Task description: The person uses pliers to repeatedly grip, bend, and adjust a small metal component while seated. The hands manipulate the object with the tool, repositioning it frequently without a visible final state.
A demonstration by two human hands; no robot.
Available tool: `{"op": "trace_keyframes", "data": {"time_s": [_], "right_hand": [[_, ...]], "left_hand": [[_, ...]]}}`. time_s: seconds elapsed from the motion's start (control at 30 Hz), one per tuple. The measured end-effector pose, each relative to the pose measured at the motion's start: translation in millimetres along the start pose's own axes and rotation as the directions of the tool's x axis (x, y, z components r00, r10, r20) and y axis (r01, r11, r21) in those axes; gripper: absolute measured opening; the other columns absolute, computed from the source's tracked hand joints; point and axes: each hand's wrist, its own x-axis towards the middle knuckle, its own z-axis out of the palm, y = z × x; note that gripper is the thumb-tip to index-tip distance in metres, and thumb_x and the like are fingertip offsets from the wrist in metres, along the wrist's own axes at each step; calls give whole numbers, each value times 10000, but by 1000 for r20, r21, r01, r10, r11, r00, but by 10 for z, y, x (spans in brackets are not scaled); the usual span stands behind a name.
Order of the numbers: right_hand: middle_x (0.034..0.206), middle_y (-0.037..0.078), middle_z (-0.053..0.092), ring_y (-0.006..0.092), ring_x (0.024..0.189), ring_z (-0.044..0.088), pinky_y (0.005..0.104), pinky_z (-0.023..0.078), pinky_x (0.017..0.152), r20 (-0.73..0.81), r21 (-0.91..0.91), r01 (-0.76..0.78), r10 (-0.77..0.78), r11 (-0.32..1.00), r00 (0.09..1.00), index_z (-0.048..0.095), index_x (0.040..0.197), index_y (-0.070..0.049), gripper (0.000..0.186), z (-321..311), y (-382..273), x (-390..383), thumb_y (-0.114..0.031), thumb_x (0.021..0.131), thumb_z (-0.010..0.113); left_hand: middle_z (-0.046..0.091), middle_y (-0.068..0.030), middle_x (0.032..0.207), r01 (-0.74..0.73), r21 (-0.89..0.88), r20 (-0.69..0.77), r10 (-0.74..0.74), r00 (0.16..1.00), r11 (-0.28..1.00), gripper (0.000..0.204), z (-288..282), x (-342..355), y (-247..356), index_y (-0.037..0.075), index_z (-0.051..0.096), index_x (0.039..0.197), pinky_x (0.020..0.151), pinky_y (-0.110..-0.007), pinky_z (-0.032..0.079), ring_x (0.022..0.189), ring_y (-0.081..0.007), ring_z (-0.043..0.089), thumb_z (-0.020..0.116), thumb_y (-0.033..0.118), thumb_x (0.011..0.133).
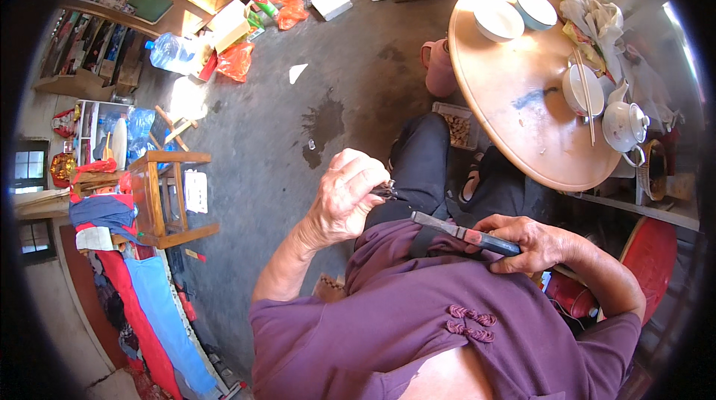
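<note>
L grip (344,195): sm dk obj (385,191) | R grip (528,242): blk-hdl tool (462,233)

The person wears a loose purple top (388,325) with sleeves (287,314) ending near the elbows and twisted cord knots (471,324) of a matching shade, plus dark trousers (419,157). The left hand (347,195) and right hand (528,242) are bare.

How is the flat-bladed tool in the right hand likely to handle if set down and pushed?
The tool is probably stiff: its metal blade looks straight. Being flat there, it would likely slide rather than roll.
</note>
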Motion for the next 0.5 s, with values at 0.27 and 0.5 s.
{"op": "trace_keyframes", "data": {"time_s": [0.27,0.5], "right_hand": [[1240,71,608,148,1149,517,312,378,1027,73,477,-135,114,869,991,576,1306,-62,467,-15,-78,-28,-85,855,696],[1227,45,599,130,1152,499,297,340,1043,102,504,-51,-1,862,995,559,1317,-43,454,-31,-201,101,-74,877,669]], "left_hand": [[611,-102,1010,-109,430,-105,169,980,896,350,26,-6,99,22,648,1009,933,-486,425,965,-275,562,685,145,683],[616,-93,977,-132,554,-171,268,948,822,220,53,34,7,30,655,988,944,-509,426,948,-279,571,632,125,790]]}}
